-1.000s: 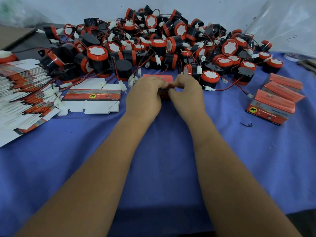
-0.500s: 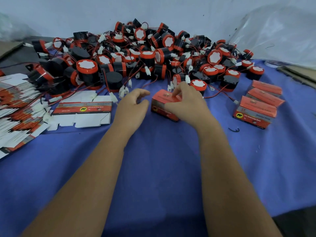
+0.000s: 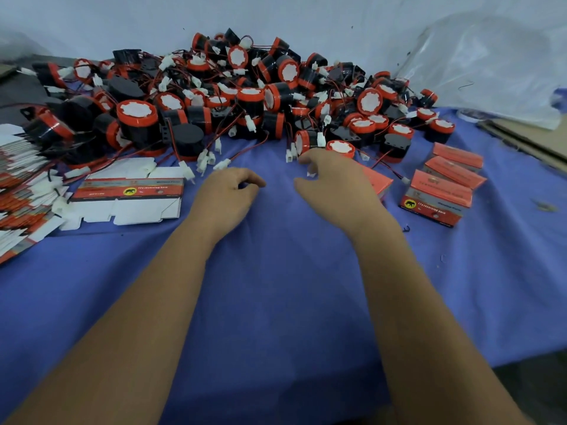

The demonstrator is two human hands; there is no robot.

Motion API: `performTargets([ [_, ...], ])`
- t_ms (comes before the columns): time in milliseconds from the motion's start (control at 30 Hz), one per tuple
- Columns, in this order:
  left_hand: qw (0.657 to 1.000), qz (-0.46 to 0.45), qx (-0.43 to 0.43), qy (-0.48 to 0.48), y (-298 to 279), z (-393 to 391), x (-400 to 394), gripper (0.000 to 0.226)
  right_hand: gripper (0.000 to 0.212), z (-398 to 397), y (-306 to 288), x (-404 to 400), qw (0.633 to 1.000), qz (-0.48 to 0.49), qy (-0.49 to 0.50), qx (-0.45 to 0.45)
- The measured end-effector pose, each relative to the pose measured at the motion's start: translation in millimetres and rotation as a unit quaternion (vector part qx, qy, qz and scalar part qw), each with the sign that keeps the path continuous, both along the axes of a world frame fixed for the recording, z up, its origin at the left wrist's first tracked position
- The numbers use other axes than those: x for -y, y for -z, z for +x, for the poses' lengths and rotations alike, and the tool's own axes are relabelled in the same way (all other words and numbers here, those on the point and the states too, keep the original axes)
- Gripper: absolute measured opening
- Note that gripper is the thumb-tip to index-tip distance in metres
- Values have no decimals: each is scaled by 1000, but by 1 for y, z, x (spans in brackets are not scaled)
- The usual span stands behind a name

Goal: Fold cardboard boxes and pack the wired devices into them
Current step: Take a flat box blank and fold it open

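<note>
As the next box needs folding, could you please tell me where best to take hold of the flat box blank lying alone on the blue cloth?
Probably the near right corner of the flat box blank, taken from its right. That white edge lies bare on the blue cloth, closest to the left hand, which holds nothing. Its far edge sits among white connectors and red wires, and its left end touches the fanned stack of blanks.

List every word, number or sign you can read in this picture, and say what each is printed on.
"12v reversing horn", blurred but likely: grey strip of the flat box blank, beside a yellow round animal logo.
The same line, fainter, with the same logo: red front of the nearest packed box.
Other small print on both: too blurred to read.
Stack of flat blanks: print unreadable.
</note>
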State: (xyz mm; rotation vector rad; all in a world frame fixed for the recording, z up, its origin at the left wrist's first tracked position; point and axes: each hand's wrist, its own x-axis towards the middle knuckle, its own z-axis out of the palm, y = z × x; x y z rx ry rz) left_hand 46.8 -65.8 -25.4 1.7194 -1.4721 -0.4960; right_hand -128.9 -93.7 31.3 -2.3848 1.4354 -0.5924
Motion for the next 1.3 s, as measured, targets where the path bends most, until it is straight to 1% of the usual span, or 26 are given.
performTargets([
  [33,1000,-1,3,-1,0,0,0,24,46,2,3,1,999,46,-1,8],
  [67,1000,-1,7,-3,-1,-1,-1,24,44,0,6,3,997,69,18,6],
  [167,1000,-1,14,-5,-1,-2,-1,26,28,-13,8,11,987,46,148,-39],
  [200,1000,-7,14,-8,-2,-3,0,27,24,-17,9,13,980,42,183,-67],
  [233,1000,-20,9,-19,-2,-4,-1,28,20,-17,9,14,975,42,197,-90],
  [267,998,-46,-3,-39,-2,-5,-1,30,17,-14,9,14,976,39,189,-101],
  [300,994,-86,-19,-68,-3,-6,-1,31,15,-7,9,13,981,30,161,-100],
  [333,985,-131,-34,-102,-4,-5,-2,32,19,4,10,13,988,13,118,-95],
  [400,963,-210,-55,-161,-8,-1,-5,31,38,37,14,12,996,-22,-1,-86],
  [467,939,-267,-70,-205,-13,9,-10,29,36,76,17,5,988,-37,-142,-55],
  [500,926,-288,-83,-229,-15,14,-12,29,34,93,19,-1,978,-28,-206,-31],
  [533,913,-300,-102,-256,-17,20,-15,28,33,108,22,-6,968,-9,-252,-4],
  [567,901,-304,-126,-284,-19,26,-17,28,33,119,26,-11,961,12,-275,22],
  [667,859,-295,-223,-353,-20,45,-23,29,25,140,36,-19,944,64,-311,91],
  [733,829,-276,-297,-386,-20,56,-25,30,26,147,40,-18,938,74,-331,79],
  [800,810,-258,-335,-406,-19,62,-25,29,36,149,42,-13,936,82,-340,39],
  [867,803,-258,-346,-411,-20,66,-26,30,45,146,41,-10,937,80,-340,13],
  [933,795,-267,-359,-409,-23,69,-27,31,47,144,40,-9,941,70,-330,2],
  [1000,791,-282,-364,-403,-26,72,-28,32,41,143,39,-9,948,49,-313,-14],
  [1067,792,-291,-359,-398,-28,72,-29,31,32,142,37,-10,955,-2,-295,-44],
  [1100,794,-295,-356,-395,-28,71,-29,30,31,140,36,-10,955,-19,-291,-56],
  [1133,795,-297,-353,-394,-28,70,-29,29,34,138,35,-10,954,-18,-293,-63],
  [1233,794,-298,-347,-401,-27,72,-28,30,52,131,29,-12,952,27,-299,-63],
  [1300,788,-305,-353,-401,-27,73,-28,33,50,131,27,-13,954,0,-287,-85],
])
